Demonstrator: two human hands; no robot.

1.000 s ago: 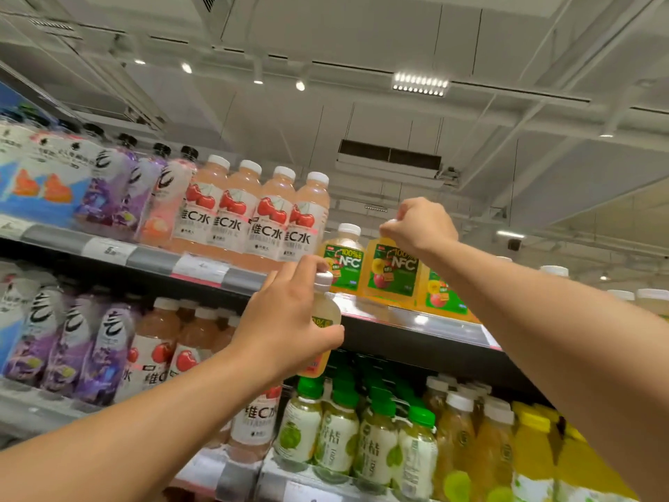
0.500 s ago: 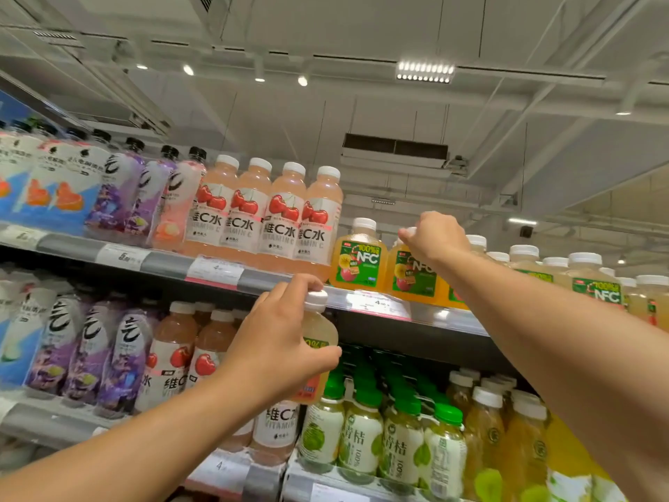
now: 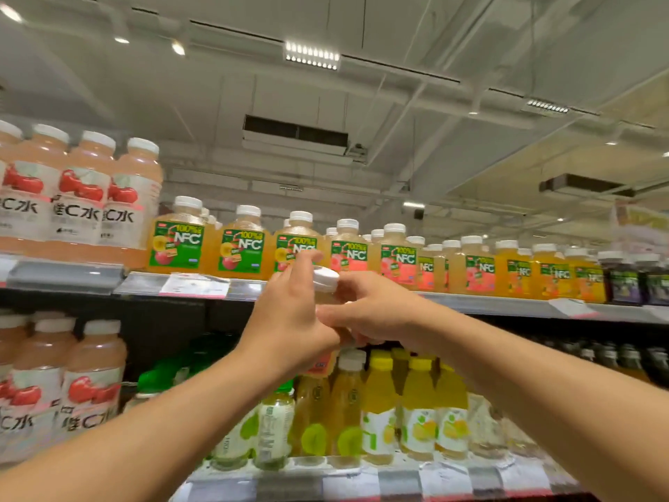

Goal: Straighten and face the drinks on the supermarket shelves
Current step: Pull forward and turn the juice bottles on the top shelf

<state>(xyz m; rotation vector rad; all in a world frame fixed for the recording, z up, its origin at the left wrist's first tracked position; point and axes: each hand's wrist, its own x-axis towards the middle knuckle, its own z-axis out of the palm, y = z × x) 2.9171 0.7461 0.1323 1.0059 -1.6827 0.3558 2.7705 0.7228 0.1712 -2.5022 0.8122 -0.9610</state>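
Note:
A small juice bottle with a white cap (image 3: 325, 280) is held in front of the top shelf edge. My left hand (image 3: 289, 320) grips its body from the left, and most of the bottle is hidden behind my fingers. My right hand (image 3: 373, 309) holds the same bottle from the right, fingers curled round its neck and body. Behind the hands, a row of NFC juice bottles (image 3: 244, 242) stands on the top shelf (image 3: 65, 277), labels facing out.
Tall pink vitamin C water bottles (image 3: 79, 197) stand at the top left and again on the shelf below (image 3: 90, 378). Yellow and green drinks (image 3: 380, 411) fill the lower shelf under my hands. Dark purple bottles (image 3: 622, 280) sit at the far right.
My right hand left the NFC bottle on the top shelf and came down onto the bottle in my left hand. The view has shifted to the right.

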